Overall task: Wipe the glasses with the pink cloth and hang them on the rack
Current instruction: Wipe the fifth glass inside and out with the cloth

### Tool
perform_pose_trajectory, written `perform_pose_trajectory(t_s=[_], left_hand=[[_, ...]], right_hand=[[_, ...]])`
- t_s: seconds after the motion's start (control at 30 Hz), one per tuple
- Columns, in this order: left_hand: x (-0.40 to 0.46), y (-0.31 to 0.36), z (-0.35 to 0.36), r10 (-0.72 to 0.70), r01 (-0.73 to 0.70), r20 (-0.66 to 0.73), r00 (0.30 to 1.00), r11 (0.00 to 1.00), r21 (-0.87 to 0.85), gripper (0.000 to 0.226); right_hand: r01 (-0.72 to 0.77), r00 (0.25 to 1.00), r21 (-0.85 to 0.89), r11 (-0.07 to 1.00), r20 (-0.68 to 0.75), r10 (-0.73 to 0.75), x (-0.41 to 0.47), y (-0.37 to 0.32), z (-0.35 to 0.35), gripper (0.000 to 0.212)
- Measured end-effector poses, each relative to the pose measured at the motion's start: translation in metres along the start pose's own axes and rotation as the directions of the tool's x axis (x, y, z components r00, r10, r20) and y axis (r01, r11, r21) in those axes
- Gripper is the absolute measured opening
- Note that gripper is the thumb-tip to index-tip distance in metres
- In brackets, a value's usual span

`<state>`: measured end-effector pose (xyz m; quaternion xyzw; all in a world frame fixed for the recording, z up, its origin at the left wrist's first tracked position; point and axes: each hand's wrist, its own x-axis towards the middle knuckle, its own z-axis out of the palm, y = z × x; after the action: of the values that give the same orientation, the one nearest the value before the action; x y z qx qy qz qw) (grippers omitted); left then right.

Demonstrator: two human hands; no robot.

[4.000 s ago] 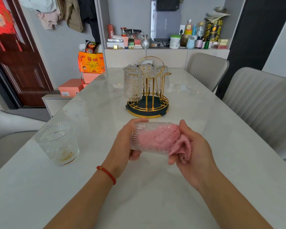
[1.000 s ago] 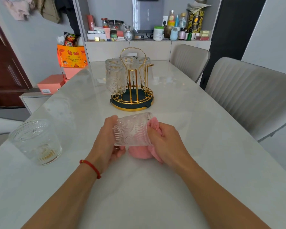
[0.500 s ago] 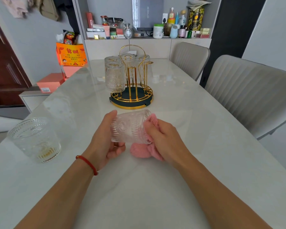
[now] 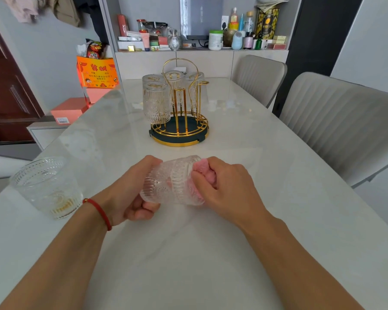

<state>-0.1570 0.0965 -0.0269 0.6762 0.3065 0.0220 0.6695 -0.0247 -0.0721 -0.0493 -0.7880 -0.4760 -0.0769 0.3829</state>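
Observation:
A clear embossed glass (image 4: 170, 181) lies on its side just above the marble table, its base gripped by my left hand (image 4: 130, 193). My right hand (image 4: 224, 189) is closed on the pink cloth (image 4: 203, 171), pressing it against the glass's rim end. Most of the cloth is hidden by my fingers. Behind them stands the gold wire rack (image 4: 179, 108) on a dark round base, with several glasses hanging upside down on it; its front right pegs are bare. A second glass (image 4: 46, 186) stands upright on the table at the left.
Two grey padded chairs (image 4: 336, 121) line the table's right side. A cluttered shelf (image 4: 199, 39) runs along the far wall. Orange boxes (image 4: 70, 110) sit on a low cabinet at the left, beside a dark red door.
Four seconds ago the cloth filled the inside of the glass. It has since come out and is bunched in my right hand at the rim end. The hanging lower fold of cloth has gone out of sight.

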Motion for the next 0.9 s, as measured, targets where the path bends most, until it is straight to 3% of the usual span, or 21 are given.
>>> perform_pose_trajectory(t_s=[0.07, 0.13, 0.2, 0.3, 0.4, 0.47, 0.57, 0.67, 0.8, 0.9], left_hand=[[-0.001, 0.000, -0.002, -0.025, 0.027, 0.049, 0.998, 0.999, -0.039, 0.038], [-0.001, 0.000, 0.002, 0.004, 0.005, 0.080, 0.997, 0.994, -0.113, 0.043], [0.000, 0.000, 0.009, 0.047, -0.032, 0.071, 0.996, 0.979, -0.201, 0.055], [0.004, 0.000, 0.023, 0.129, -0.146, -0.085, 0.988, 0.960, -0.237, 0.057], [0.003, -0.001, 0.026, 0.106, -0.144, -0.234, 0.966, 0.977, -0.155, 0.047], [0.001, -0.003, 0.019, 0.066, -0.082, -0.156, 0.986, 0.992, -0.098, 0.045], [-0.002, -0.002, 0.011, -0.008, 0.007, -0.028, 1.000, 0.998, -0.059, 0.041], [-0.001, -0.001, 0.014, 0.014, -0.013, 0.001, 1.000, 0.992, -0.129, 0.047], [0.001, 0.003, 0.027, 0.099, -0.130, -0.157, 0.983, 0.971, -0.201, 0.055], [0.000, 0.003, 0.023, 0.070, -0.104, -0.208, 0.976, 0.982, -0.158, 0.044]], right_hand=[[0.068, 0.996, -0.054, 0.996, -0.054, -0.071, -0.001, -0.006, -0.001, 0.024], [0.042, 0.989, -0.016, 0.999, -0.145, -0.044, -0.001, -0.008, -0.001, 0.029], [-0.099, 0.976, 0.122, 0.988, -0.183, 0.121, 0.004, -0.005, 0.002, 0.032], [-0.306, 0.940, 0.379, 0.873, -0.027, 0.341, 0.008, -0.001, 0.006, 0.038], [-0.229, 0.973, 0.274, 0.934, 0.060, 0.221, 0.004, 0.003, 0.003, 0.027], [-0.059, 0.997, 0.093, 0.994, 0.045, 0.055, 0.002, 0.005, -0.005, 0.026], [0.120, 0.992, -0.137, 0.983, -0.012, -0.122, 0.002, 0.004, -0.011, 0.034], [0.033, 0.992, -0.021, 0.999, -0.124, -0.035, 0.002, 0.001, -0.007, 0.032], [-0.211, 0.960, 0.299, 0.931, -0.114, 0.254, 0.005, 0.002, 0.004, 0.031], [-0.136, 0.989, 0.235, 0.962, -0.016, 0.144, 0.001, 0.001, 0.001, 0.017]])
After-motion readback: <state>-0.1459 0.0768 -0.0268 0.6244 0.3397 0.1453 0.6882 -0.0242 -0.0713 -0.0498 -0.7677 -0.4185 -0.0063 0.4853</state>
